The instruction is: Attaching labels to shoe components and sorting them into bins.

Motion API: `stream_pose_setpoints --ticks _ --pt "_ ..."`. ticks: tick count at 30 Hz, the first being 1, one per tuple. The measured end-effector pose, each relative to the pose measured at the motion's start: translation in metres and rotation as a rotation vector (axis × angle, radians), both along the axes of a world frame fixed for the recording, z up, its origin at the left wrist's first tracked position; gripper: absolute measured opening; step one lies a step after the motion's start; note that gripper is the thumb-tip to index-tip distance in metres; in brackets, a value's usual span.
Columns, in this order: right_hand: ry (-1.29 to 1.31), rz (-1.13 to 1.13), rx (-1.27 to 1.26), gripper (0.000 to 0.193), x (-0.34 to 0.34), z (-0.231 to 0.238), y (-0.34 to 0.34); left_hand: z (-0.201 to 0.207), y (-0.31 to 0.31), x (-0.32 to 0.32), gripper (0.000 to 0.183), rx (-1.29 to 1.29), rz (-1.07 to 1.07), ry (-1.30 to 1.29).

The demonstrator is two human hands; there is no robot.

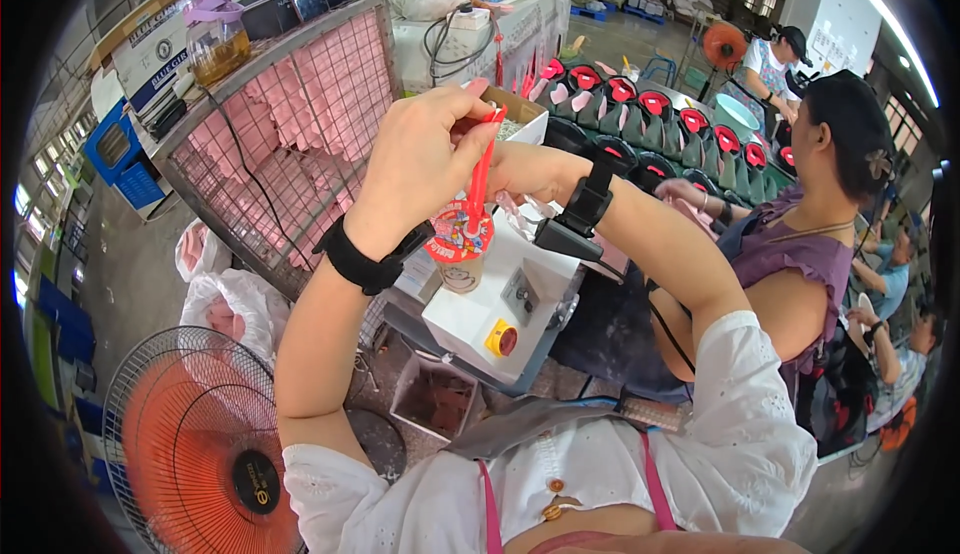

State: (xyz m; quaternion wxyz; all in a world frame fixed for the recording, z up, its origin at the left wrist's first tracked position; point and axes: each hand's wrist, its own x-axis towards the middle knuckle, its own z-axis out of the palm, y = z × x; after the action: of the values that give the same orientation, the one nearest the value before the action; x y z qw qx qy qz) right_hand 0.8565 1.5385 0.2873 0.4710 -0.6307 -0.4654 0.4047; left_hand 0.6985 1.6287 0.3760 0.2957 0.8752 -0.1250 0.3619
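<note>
My left hand [425, 149] is raised, thumb and fingers pinched on the upper end of a narrow red strip [480, 179]. The strip hangs down to the printed red lid of a drink cup [461, 272]; whether it is joined to the lid I cannot tell. The cup stands on a white machine housing [470, 314]. Just behind the left hand is my right hand [530, 170], its fingers mostly hidden by the left hand and the strip. Each wrist wears a black band.
A wire cage [280, 134] of pink pieces stands at left, an orange fan [205, 444] at lower left. On the machine is a yellow-and-red knob [502, 338]. Rows of dark shoe parts [650, 129] lie beyond. A co-worker in purple [800, 224] sits close at right.
</note>
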Motion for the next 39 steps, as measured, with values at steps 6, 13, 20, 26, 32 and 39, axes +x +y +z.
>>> stream_pose_setpoints --ticks 6,13,20,26,32,39 --pt "0.027 0.016 0.036 0.009 -0.001 0.012 -0.002 -0.002 0.003 0.001 0.011 0.001 -0.001 -0.003" --pt "0.0 -0.098 0.024 0.013 -0.011 0.067 -0.027 -0.021 0.002 0.003 0.01 0.036 0.023 0.01" --pt "-0.153 0.003 -0.209 0.02 -0.015 0.032 -0.028 -0.014 0.003 -0.003 0.01 0.049 0.06 -0.019" --pt "-0.202 -0.038 -0.119 0.014 -0.007 0.01 -0.018 -0.015 -0.002 -0.002 0.011 0.033 0.02 -0.017" --pt "-0.035 -0.116 -0.032 0.012 -0.032 0.017 -0.013 -0.015 0.006 -0.01 0.009 0.032 0.031 -0.042" --pt "0.119 -0.151 0.009 0.01 -0.03 0.019 -0.025 -0.008 0.0 -0.006 0.008 0.051 0.031 -0.033"
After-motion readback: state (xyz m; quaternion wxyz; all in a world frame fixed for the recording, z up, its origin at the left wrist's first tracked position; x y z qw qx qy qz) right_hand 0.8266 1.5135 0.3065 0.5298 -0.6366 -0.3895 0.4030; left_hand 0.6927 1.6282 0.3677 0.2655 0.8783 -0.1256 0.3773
